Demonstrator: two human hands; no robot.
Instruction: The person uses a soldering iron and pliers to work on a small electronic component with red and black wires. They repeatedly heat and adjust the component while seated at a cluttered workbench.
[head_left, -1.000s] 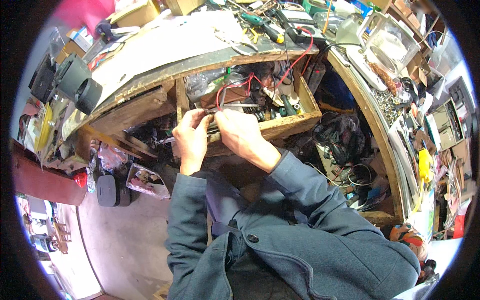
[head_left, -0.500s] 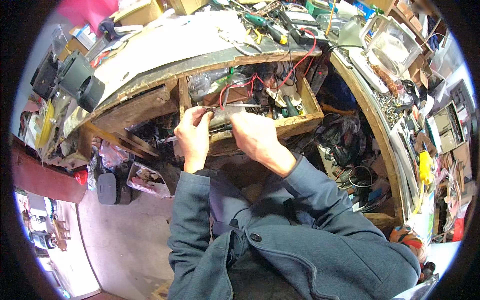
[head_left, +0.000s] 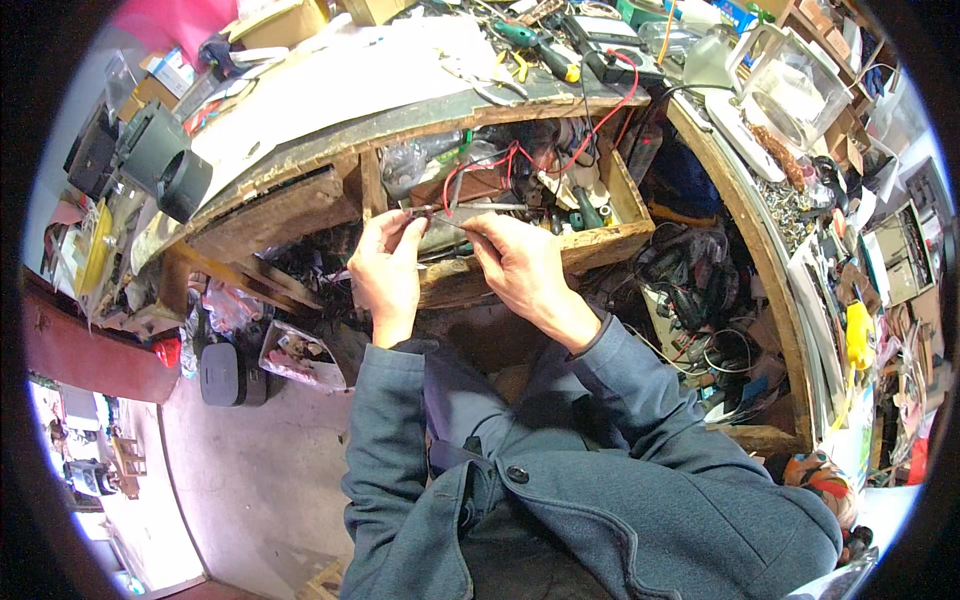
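Over the front edge of an open wooden drawer (head_left: 600, 245), my two hands are close together. My left hand (head_left: 388, 278) pinches a small dark piece (head_left: 421, 211) between thumb and fingertips; its kind is too small to make out. My right hand (head_left: 525, 268) is closed in a pinch, and a thin, pointed sliver seems to reach from its fingertips toward the left hand. What it belongs to cannot be told. Behind the fingers, a red test lead (head_left: 514, 150) hangs down into the drawer. A green-handled screwdriver (head_left: 588, 208) lies in the drawer's right part.
Above the drawer runs the worn bench edge (head_left: 300, 150), with a white sheet (head_left: 340, 75) on top. Pliers (head_left: 490, 88), a green and yellow screwdriver (head_left: 535, 48) and a black meter (head_left: 620, 65) lie there. A second cluttered bench curves along the right. Bags and cables fill the space below it.
My right hand has turned and shifted slightly right, its fingers now in a clearer pinch with the thin sliver showing. The left hand keeps its hold on the small dark piece.
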